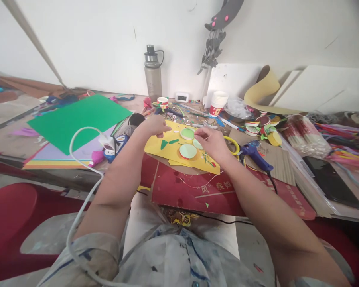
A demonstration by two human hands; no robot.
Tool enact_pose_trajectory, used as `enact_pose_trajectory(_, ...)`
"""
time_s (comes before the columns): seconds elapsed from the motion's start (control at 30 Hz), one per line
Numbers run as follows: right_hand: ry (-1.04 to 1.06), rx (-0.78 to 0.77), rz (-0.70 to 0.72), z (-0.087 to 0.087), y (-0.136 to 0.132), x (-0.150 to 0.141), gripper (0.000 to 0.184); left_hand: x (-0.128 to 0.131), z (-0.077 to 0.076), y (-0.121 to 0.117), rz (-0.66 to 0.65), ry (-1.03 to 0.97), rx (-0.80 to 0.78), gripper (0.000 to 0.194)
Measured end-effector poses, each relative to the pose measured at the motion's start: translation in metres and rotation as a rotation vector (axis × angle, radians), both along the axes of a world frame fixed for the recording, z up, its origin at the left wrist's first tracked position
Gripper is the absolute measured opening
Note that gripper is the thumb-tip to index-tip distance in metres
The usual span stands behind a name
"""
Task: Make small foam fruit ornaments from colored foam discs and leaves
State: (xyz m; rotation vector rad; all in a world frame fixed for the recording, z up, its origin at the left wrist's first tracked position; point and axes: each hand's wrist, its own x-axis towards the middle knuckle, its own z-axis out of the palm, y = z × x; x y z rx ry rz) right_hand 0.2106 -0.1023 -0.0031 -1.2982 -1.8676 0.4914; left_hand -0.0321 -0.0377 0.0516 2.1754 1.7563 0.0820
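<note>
My left hand (156, 126) is over the left part of a yellow sheet (155, 145), its fingers curled together. Whatever they hold, if anything, is too small to make out. On the sheet's right side my right hand (212, 142) is closed in a pinch beside the pale green discs, and its fingertips hide what is in them. Between the hands are a round piece with a green middle and white rim (187, 134) and a larger pale green disc (188, 151). Another disc (198, 144) is partly covered by my right fingers. Dark green paper scraps (164, 144) lie nearer my left hand.
A blue glue gun (257, 156) and a yellow tape roll (233, 146) lie right of my right hand. Farther out are a phone (332, 181), paper cups (218, 103), a bottle (153, 73) and a green sheet (80, 119). A white cable (74, 215) passes my left arm.
</note>
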Motion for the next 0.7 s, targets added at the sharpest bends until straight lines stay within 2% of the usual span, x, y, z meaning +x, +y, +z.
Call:
enact_pose_trajectory(0.1, -0.198, 0.039, 0.127, 0.012, 0.005, -0.019, 0.01, 0.004, -0.009, 0.004, 0.045, -0.093, 0.151, 0.035)
enact_pose_trajectory(0.2, -0.46, 0.036, 0.23, 0.022, 0.013, -0.045, 0.016, 0.008, -0.016, 0.007, 0.05, -0.134, 0.21, 0.034)
enact_pose_trajectory(0.37, -0.883, -0.068, 0.241, 0.028, 0.027, -0.081, 0.031, 0.01, -0.019, 0.008, 0.066, -0.165, 0.247, 0.029)
enact_pose_trajectory(0.47, -0.962, -0.105, 0.22, 0.031, 0.029, -0.09, 0.031, 0.01, -0.018, 0.007, 0.073, -0.156, 0.285, 0.027)
enact_pose_trajectory(0.7, -0.996, -0.083, 0.247, 0.034, 0.021, -0.093, 0.037, 0.011, -0.019, 0.008, 0.069, -0.183, 0.289, 0.028)
